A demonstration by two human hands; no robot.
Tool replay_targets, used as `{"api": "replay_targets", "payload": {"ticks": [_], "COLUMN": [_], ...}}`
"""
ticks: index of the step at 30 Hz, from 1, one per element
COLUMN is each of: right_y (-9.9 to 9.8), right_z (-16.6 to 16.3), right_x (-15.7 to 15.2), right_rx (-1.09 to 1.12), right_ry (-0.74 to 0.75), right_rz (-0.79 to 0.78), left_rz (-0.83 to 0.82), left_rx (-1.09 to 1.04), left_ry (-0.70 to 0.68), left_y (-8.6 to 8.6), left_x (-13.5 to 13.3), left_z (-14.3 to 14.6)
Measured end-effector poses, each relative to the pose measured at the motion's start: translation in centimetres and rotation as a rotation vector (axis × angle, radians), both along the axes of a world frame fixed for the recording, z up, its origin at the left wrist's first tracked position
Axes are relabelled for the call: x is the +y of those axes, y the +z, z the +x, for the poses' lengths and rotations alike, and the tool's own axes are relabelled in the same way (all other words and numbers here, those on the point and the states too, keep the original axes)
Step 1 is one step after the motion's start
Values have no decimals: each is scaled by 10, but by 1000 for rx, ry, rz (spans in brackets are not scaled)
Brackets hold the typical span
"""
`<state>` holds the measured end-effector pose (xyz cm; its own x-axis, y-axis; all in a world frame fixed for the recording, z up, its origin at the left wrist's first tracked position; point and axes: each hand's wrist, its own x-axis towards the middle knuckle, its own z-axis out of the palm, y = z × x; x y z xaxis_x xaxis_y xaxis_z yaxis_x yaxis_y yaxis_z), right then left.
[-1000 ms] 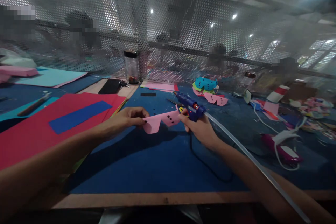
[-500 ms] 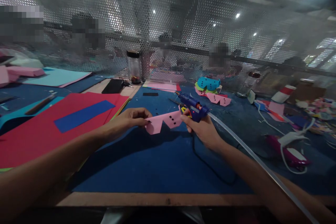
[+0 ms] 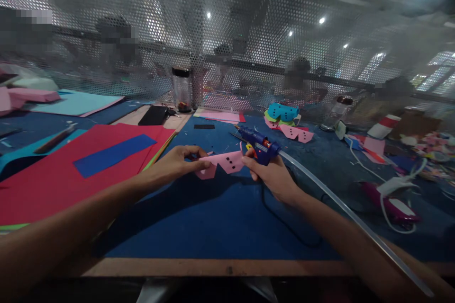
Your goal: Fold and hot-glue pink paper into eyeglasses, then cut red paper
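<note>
My left hand (image 3: 177,163) pinches the left end of a pink paper cut-out (image 3: 223,163) with small black squares on it, held just above the blue mat (image 3: 213,218). My right hand (image 3: 272,175) is wrapped round the grip of a blue hot glue gun (image 3: 259,144), and its thumb touches the right end of the pink piece. The gun's nozzle points away to the upper left. A clear glue stick (image 3: 341,208) runs back from the gun along my right forearm. A black cord (image 3: 284,227) trails from the gun across the mat.
Red sheets with a blue strip (image 3: 113,154) lie at the left. Finished pink and turquoise paper shapes (image 3: 284,120) sit behind the gun. A clear jar (image 3: 180,90), a black phone (image 3: 153,116) and a second, pink glue gun (image 3: 389,203) are around. A perforated metal screen (image 3: 249,33) closes the back; people sit beyond it.
My left hand has slid further over the pink piece, folding its left end under the fingers. The glue gun has dropped slightly toward the paper.
</note>
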<state>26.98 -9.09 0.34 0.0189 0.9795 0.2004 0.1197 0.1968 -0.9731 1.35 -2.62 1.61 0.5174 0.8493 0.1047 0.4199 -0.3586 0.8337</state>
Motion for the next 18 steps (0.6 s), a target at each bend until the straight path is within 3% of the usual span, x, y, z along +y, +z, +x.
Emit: {"api": "replay_targets", "payload": {"ticks": [7,12,18], "right_y": [2,1,8], "right_z": [-1,0,0], "right_x": [-3,-3,-7], "right_rx": [-91,-112,-222], "right_ry": [-13,-10,-68], "right_rz": [14,-2,14], "left_rz": [33,-76,-134], "left_rx": [-35,-95,-192], "left_ry": [-4,-12,71], "left_y": [3,7,5], "left_x": [1,-1,0], "left_z": [8,15,8]}}
